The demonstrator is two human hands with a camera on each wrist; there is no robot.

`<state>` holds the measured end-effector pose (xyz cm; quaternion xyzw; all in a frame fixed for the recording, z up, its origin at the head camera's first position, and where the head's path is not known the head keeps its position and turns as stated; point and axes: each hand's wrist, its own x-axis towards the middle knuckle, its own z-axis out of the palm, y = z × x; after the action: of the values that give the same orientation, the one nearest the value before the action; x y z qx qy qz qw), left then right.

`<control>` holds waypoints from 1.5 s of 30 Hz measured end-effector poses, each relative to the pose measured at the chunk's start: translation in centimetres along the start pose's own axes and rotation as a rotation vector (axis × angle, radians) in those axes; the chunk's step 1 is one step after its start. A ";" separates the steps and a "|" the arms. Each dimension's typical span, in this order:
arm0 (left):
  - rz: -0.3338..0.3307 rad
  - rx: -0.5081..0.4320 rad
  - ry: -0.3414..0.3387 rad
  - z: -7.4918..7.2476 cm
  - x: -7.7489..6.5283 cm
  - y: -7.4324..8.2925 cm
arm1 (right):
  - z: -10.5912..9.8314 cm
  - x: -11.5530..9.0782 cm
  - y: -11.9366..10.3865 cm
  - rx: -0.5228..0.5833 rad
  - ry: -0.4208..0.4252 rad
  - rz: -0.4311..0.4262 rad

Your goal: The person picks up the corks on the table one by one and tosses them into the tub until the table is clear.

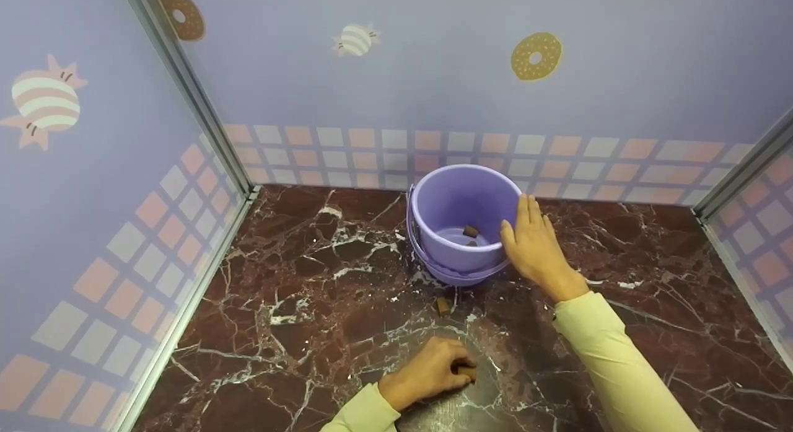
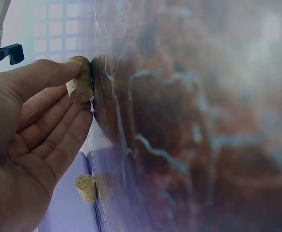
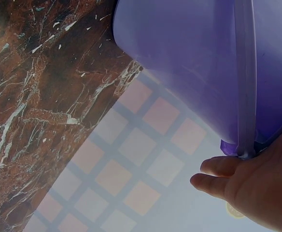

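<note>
Low over the marble-patterned surface, my left hand [image 1: 429,367] pinches a cork [image 2: 80,91] between its thumb and fingers; the cork touches or nearly touches the surface. A second cork [image 1: 442,307] lies between that hand and the purple bucket [image 1: 464,195], and shows in the left wrist view as a loose cork [image 2: 86,188]. Inside the bucket at least one cork [image 1: 470,231] lies on the bottom, with part of another piece near it. My right hand [image 1: 539,246] rests against the bucket's right rim with straight fingers. The right wrist view shows that hand [image 3: 261,186] beside the bucket's handle [image 3: 246,77].
The bucket stands upright near the back wall [image 1: 433,79], its handle lowered toward the front. A left wall [image 1: 93,190] and a right wall [image 1: 768,221] border the dark marbled surface [image 1: 297,333]. Metal strips [image 1: 186,85] run along the corners.
</note>
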<state>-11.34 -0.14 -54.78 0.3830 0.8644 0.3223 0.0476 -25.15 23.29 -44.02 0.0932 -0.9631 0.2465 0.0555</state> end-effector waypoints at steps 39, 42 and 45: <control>0.121 -0.041 0.057 0.3 0.0 -0.2 | 0.0 0.0 0.0 0.008 0.005 -0.001; 0.119 -0.043 0.058 0.3 0.0 -0.2 | 0.0 0.0 0.0 0.008 0.004 -0.003; 0.115 -0.037 0.060 0.4 0.0 -0.2 | 0.0 0.0 0.0 0.007 0.005 -0.005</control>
<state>-11.35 -0.04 -55.17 0.4213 0.8359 0.3517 0.0100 -25.17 23.30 -44.07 0.0954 -0.9617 0.2501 0.0582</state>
